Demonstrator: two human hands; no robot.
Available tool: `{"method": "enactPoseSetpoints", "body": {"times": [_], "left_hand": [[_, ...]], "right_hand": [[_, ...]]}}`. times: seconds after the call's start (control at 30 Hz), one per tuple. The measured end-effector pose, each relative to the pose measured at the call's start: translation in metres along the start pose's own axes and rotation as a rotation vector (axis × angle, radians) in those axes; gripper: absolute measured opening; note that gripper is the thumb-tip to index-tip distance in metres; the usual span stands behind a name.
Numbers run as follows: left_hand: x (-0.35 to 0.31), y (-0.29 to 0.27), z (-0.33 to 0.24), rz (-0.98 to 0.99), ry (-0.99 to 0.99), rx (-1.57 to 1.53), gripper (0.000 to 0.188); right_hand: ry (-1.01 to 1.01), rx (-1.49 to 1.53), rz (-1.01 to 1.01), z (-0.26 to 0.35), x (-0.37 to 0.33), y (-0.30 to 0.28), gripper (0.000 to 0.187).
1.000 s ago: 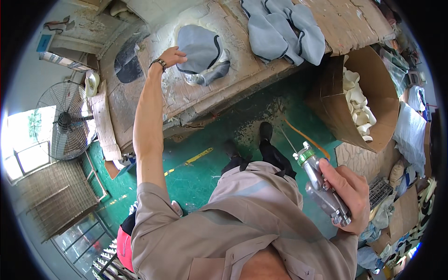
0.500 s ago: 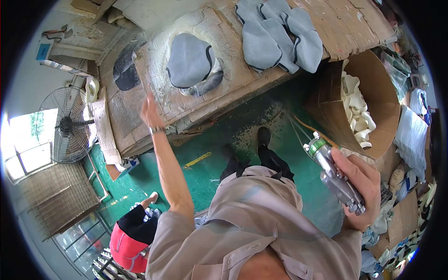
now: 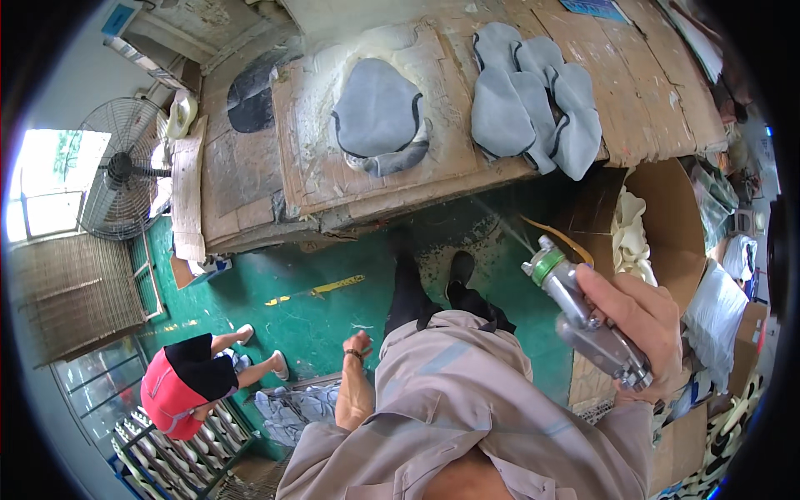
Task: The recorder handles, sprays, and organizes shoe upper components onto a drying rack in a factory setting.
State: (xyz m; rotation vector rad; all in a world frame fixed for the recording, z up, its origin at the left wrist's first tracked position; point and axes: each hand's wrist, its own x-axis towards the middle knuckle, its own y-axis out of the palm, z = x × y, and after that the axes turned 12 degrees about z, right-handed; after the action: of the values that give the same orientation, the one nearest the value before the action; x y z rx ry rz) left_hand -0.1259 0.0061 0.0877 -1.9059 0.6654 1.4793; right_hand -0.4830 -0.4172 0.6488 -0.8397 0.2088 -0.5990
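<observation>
My right hand is wrapped round a metal spray gun with a green ring near its nozzle. Thin pale streaks of spray leave the nozzle toward the table. At my left side, low beside my hip, my left hand has its fingers curled in and shows nothing in them. On the table, a grey fabric piece with black edging lies flat on a residue-coated board. Part of another grey piece sticks out under its near edge. To its right, several similar pieces lie overlapped.
A cardboard box of cream-coloured shaped parts stands at the right. Left are a large fan and a person in a red top by a rack. Grey pieces are stacked behind my left hand.
My left hand has drawn back from the table edge to beside my hip. The spray gun in my right hand has shifted slightly left and down. The view has turned a little.
</observation>
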Motion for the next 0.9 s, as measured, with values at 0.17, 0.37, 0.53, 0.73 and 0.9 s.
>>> {"method": "enactPoseSetpoints", "body": {"times": [0.17,0.37,0.53,0.73,0.9], "left_hand": [[0.020,-0.010,0.012,0.115,-0.064,-0.048,0.029],[0.031,0.017,-0.090,0.103,0.246,-0.014,0.030],[0.024,0.032,-0.152,0.115,0.344,0.062,0.035],[-0.002,0.057,-0.185,0.130,0.566,0.061,0.032],[-0.046,0.098,-0.233,0.071,1.097,0.020,0.027]], "right_hand": [[0.144,0.104,-0.038,0.013,0.029,0.013,0.058],[0.182,0.028,-0.098,0.029,0.023,0.011,0.055],[-0.013,0.036,0.204,0.030,0.012,-0.003,0.061],[0.196,-0.015,-0.135,0.045,0.020,0.010,0.063],[0.101,-0.006,-0.116,0.033,-0.001,0.015,0.058]]}}
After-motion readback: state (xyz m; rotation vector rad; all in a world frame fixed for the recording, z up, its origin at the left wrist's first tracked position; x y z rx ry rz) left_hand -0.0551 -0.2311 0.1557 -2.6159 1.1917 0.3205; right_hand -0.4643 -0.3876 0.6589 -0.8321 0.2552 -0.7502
